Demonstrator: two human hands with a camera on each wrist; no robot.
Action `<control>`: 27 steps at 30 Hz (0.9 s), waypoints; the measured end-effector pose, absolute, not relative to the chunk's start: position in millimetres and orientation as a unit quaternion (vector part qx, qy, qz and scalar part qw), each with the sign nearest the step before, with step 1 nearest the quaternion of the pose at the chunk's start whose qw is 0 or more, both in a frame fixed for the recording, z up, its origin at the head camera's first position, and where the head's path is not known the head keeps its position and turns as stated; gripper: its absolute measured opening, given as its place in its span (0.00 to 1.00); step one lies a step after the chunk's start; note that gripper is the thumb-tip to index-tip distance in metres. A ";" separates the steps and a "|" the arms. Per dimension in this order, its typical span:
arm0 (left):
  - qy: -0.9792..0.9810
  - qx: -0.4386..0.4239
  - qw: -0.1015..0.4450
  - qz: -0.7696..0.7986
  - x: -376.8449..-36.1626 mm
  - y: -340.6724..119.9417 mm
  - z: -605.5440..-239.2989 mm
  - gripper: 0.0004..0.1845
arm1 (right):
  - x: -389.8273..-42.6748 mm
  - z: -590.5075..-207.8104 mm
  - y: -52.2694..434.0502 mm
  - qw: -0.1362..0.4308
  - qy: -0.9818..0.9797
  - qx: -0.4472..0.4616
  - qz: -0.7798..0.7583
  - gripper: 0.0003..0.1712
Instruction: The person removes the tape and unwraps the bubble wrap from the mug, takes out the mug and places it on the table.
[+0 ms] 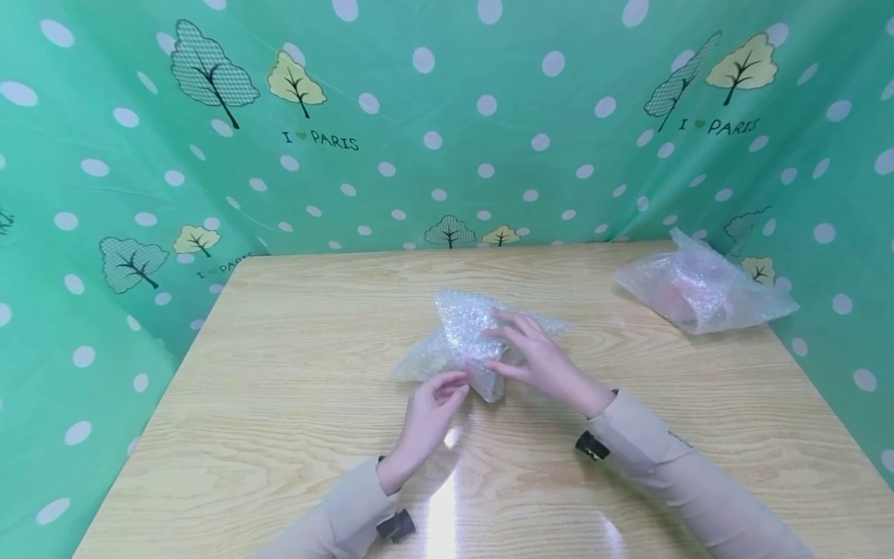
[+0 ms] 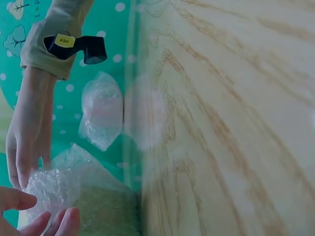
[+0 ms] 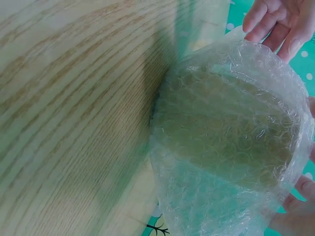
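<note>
Wrapped bundle (image 1: pixel 461 330) shows olive contents (image 3: pixel 221 130) clearly only in wrist views, both hands (image 1: pixel 427 410) (image 1: pixel 543 357) unclenched.

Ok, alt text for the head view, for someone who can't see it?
A person's left hand and right hand are at a bubble-wrapped package on a wood-grain table, the right spread over it. A second bubble-wrapped package lies at the far right corner; green polka-dot cloth hangs behind.
</note>
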State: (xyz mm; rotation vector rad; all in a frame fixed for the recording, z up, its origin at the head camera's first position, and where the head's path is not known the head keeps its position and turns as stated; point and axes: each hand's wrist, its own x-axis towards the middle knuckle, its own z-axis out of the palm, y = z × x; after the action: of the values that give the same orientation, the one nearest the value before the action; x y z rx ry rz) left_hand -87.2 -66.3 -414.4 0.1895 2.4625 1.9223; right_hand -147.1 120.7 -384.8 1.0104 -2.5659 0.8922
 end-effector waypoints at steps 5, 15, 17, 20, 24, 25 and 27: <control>0.787 0.051 -0.012 0.615 -88.2 -63.9 -415.7 0.11 | -146.7 -385.2 120.9 0.121 -0.879 0.346 0.306 0.25; 0.791 0.035 -0.029 0.610 -90.4 -61.1 -411.2 0.07 | -146.0 -385.1 120.8 0.106 -0.882 0.337 0.311 0.25; 0.793 0.032 -0.031 0.608 -88.1 -59.5 -400.8 0.06 | -145.8 -385.3 120.8 0.104 -0.883 0.335 0.311 0.25; 0.786 0.023 -0.026 0.617 -88.0 -58.3 -396.2 0.06 | -146.1 -386.0 120.8 0.104 -0.884 0.335 0.311 0.25; 0.780 0.023 -0.032 0.624 -94.7 -59.2 -410.5 0.06 | -146.6 -387.3 121.1 0.110 -0.882 0.337 0.310 0.25; 0.782 0.023 -0.034 0.623 -96.3 -59.5 -414.4 0.06 | -146.7 -387.5 121.1 0.113 -0.882 0.338 0.310 0.25; 0.784 0.027 -0.041 0.619 -96.9 -59.1 -415.1 0.05 | -146.9 -387.8 121.1 0.117 -0.881 0.340 0.309 0.25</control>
State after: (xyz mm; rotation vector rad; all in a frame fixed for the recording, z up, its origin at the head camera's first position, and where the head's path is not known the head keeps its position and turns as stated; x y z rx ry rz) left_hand -96.9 -59.1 -415.1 0.0860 2.5297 1.9962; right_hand -146.9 121.1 -387.8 0.9941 -2.5784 0.9044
